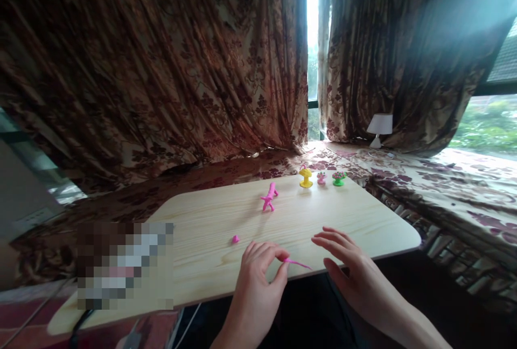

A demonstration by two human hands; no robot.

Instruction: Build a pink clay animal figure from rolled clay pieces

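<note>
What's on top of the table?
On the table: a pink figure, a pink lump, a yellow toy, a tiny pink toy and a green toy. The left hand and right hand cover parts of the table; blurring hides much of its left.

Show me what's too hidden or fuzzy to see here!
All in the head view:
- Pixelated object on the table: blocky blur hides what it is.
- Pink strip: finger and thumb of the left hand hide its pinched end.
- Left forearm: cut off by the bottom edge.
- Green figure: top details too small.
</note>
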